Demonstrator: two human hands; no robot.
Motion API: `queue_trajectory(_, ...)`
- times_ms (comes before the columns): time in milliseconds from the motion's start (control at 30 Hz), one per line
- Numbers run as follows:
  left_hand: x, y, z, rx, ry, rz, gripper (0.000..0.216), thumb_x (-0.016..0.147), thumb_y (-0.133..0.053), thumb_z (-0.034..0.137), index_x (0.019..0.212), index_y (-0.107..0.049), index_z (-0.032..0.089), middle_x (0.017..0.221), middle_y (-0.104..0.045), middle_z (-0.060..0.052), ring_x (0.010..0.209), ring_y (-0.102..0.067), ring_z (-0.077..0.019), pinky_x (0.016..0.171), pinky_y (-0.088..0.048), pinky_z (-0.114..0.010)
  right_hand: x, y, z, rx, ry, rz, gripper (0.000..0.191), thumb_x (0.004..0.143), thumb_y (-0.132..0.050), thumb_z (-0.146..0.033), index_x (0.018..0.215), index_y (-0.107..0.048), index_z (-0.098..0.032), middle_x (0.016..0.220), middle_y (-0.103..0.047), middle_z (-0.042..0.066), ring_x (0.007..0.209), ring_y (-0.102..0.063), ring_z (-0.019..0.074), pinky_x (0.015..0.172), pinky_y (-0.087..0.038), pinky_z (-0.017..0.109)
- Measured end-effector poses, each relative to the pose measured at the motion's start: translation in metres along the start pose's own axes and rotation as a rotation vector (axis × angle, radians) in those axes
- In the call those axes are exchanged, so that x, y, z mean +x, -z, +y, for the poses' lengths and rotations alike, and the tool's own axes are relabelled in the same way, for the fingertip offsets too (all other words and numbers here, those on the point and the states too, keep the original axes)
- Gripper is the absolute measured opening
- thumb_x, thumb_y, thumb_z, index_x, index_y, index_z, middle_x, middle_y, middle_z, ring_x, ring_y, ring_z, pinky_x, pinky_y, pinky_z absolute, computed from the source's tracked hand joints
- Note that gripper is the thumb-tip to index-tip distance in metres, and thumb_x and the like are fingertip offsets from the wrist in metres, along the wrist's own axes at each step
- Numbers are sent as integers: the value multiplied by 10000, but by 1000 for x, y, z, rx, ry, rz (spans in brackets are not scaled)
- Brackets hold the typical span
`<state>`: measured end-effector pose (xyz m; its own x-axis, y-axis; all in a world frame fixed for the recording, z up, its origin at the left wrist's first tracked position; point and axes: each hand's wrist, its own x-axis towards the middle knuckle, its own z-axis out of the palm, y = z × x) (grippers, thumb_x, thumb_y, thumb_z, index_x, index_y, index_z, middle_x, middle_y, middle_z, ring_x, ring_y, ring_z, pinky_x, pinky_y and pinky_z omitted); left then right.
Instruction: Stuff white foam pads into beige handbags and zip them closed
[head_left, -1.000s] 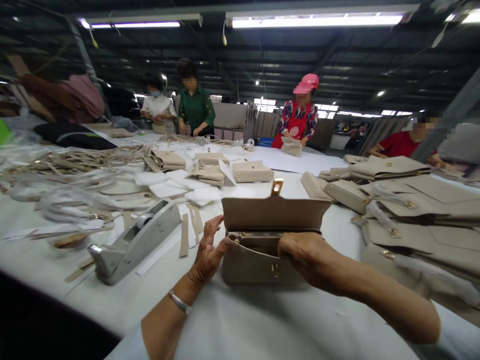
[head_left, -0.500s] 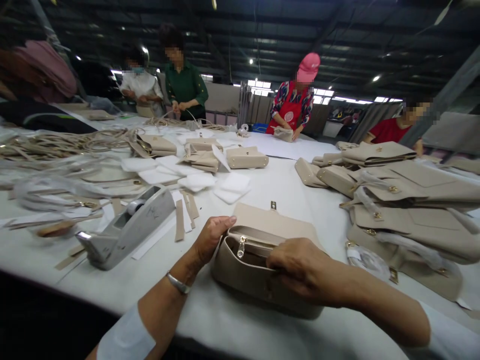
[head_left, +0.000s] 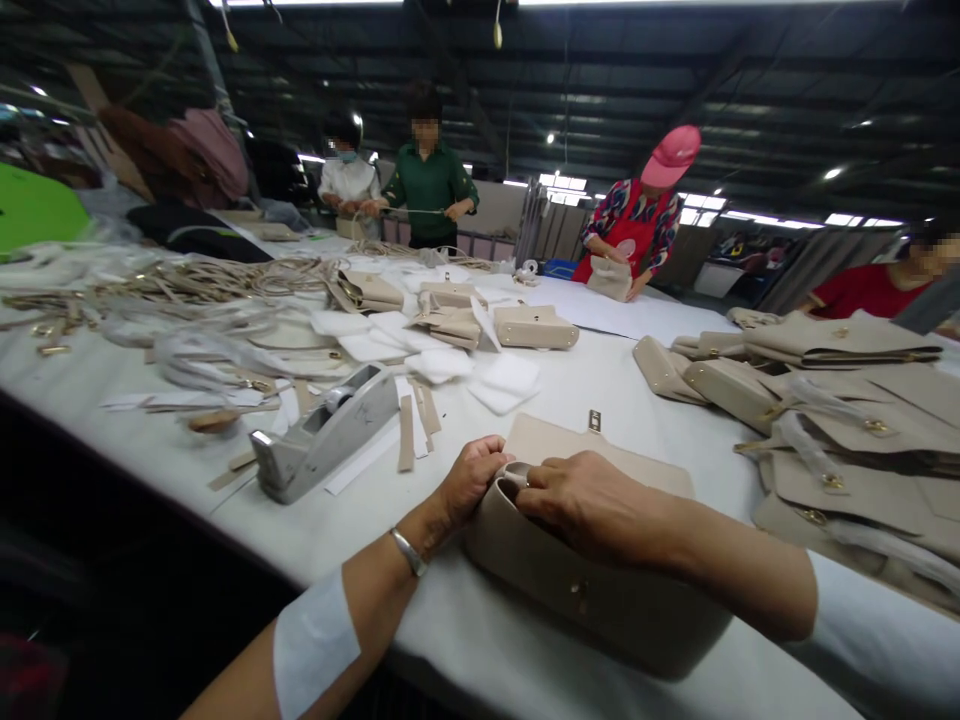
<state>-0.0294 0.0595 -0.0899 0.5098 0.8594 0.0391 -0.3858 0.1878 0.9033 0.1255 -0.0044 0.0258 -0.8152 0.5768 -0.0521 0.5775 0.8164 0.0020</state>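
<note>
A beige handbag stands at the table's near edge, its flap thrown back away from me and a metal clasp plate on the flap's edge. My left hand pinches the bag's upper left corner. Over the opening, my right hand is closed with its fingertips at the left end of the inner zipper. A shiny bit of the zipper pull shows by those fingertips; the rest of the zipper is hidden behind the hand.
A grey tape dispenser and beige strips lie to the left. White foam sheets and several bags sit farther back. Stacked bags fill the right side. A co-worker in a red apron handles a bag across the table.
My right hand has moved along the opening to its left end, over the zipper pull that showed there before. My left hand keeps to the bag's corner. The view has swung left.
</note>
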Motion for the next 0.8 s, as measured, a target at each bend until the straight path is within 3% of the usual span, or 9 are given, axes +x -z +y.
queue_trajectory(100,2,2,-3,-5,3,6,270,653,-690,310,709,-482,147,572,-478,54,479,-393,-48,469,-271,-183,3,2,0,23,-36,-18,118,915,-425,-144,872,-532,-166,803,-617,44,657,-532,147,602,-359,262)
queue_trajectory(200,2,2,-4,-10,19,-1,243,664,-676,299,744,-515,136,593,-515,36,490,-428,-59,478,-293,-185,-5,3,1,233,-222,-40,130,936,-431,-249,892,-529,-175,762,-616,31,646,-544,149,595,-371,250)
queue_trajectory(333,-1,0,-2,-14,26,-23,212,672,-655,276,768,-532,132,605,-531,31,487,-444,-60,469,-300,-181,-14,-1,0,438,-384,74,168,928,-404,-243,1018,-532,-185,814,-631,38,695,-557,155,636,-392,255)
queue_trajectory(467,-5,-5,5,-16,52,-13,252,643,-678,295,763,-521,139,588,-533,40,460,-442,-57,449,-314,-178,-8,-1,-6,460,-499,132,210,868,-455,-174,1053,-553,-182,810,-640,42,696,-556,158,635,-388,250)
queue_trajectory(633,-3,-3,2,-11,26,2,266,632,-703,302,725,-514,139,594,-562,28,475,-466,-63,466,-332,-181,-26,2,-8,218,-390,3,224,845,-472,-143,1045,-565,-182,795,-657,52,680,-581,178,606,-369,261)
queue_trajectory(800,0,-1,-3,-43,37,6,249,648,-700,279,736,-514,139,599,-575,27,477,-485,-69,474,-340,-180,-79,0,0,171,-320,60,266,891,-398,-102,1065,-568,-208,842,-644,38,728,-577,150,642,-389,246)
